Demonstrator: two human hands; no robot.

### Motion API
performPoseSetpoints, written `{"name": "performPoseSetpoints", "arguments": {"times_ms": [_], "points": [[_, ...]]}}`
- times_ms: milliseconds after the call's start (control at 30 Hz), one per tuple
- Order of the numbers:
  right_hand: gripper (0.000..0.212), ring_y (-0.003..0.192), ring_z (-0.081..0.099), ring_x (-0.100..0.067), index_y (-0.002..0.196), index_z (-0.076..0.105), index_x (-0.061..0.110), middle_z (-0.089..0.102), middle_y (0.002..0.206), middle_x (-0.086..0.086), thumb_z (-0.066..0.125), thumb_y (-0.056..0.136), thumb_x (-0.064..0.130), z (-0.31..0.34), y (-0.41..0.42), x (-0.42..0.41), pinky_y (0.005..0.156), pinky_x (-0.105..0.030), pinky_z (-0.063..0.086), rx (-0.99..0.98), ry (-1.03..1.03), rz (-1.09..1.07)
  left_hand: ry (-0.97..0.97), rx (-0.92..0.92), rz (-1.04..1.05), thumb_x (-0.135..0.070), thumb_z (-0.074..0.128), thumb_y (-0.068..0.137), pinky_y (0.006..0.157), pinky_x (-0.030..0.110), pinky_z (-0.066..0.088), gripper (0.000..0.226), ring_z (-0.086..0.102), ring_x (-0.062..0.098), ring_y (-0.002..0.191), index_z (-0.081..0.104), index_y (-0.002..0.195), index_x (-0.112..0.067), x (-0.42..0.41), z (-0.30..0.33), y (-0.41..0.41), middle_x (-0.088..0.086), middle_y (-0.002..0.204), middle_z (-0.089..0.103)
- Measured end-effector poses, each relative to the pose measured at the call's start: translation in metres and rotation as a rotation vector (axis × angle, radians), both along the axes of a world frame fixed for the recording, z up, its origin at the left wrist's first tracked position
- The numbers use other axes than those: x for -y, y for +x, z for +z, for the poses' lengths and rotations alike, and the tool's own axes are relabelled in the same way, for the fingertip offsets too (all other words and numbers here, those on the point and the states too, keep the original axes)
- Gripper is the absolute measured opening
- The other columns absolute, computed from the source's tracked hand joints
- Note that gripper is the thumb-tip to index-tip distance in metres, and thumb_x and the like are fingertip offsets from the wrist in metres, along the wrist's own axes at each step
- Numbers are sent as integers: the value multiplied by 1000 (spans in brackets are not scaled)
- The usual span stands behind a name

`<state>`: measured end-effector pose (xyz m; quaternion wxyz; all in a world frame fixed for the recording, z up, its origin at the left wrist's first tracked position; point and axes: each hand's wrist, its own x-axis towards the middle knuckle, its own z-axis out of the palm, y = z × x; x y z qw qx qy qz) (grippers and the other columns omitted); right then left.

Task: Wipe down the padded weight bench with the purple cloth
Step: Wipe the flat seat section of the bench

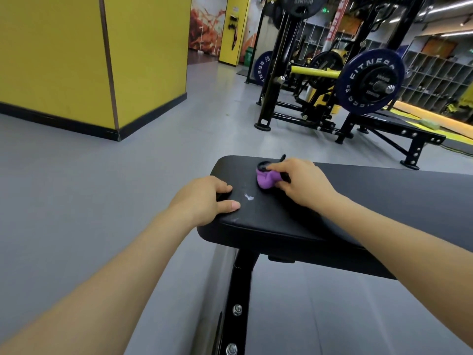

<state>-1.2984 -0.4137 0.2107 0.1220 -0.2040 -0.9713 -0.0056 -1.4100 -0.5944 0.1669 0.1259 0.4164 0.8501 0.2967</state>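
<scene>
The black padded weight bench point(276, 221) runs from the centre toward the right, on a black metal leg. My right hand point(304, 183) grips the bunched purple cloth point(266, 179) and holds it down on the pad near the bench's far edge. My left hand point(202, 198) rests on the bench's left end, its fingers curled over the edge and the thumb lying flat on top. A small white smear point(248, 197) sits on the pad between the two hands.
Grey gym floor point(128, 188) surrounds the bench. A yellow pillar point(102, 60) stands at the left. A black rack with a loaded barbell and blue plate point(371, 80) and another flat bench point(399, 129) stand behind to the right.
</scene>
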Motion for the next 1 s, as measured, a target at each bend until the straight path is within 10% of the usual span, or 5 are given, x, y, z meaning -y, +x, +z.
{"name": "performPoseSetpoints", "arguments": {"times_ms": [167, 467, 733, 1000], "points": [[22, 98, 58, -33, 102, 67, 15, 61, 101, -11, 52, 88, 5, -11, -50, -31, 63, -30, 37, -77, -15, -184, 8, 3, -11, -44, 63, 85, 110, 31, 31, 53, 40, 15, 133, 51, 134, -26, 2, 0, 0, -9, 142, 45], [46, 115, 53, -26, 129, 56, 33, 60, 122, -1, 60, 88, 14, -5, -10, 14, 92, -35, 43, -13, 1, 82, -3, -34, -26, -48, 60, 85, 111, 33, 31, 55, 38, 14, 134, 49, 135, -28, 3, -2, -2, -11, 145, 42], [21, 100, 58, -34, 103, 67, 13, 63, 105, -12, 56, 86, 9, -13, -87, -23, 67, -29, 36, -38, 19, -117, 51, -49, -39, -49, 58, 86, 110, 28, 29, 55, 35, 10, 135, 48, 136, -28, 3, -10, -3, -13, 145, 41], [38, 117, 53, -28, 125, 59, 27, 60, 126, -6, 54, 91, 11, -11, -112, 2, 94, -32, 42, 54, -141, 71, 131, 22, 21, -39, 58, 89, 109, 25, 29, 48, 39, 11, 133, 51, 134, -22, 7, -8, 2, -8, 144, 44]]}}
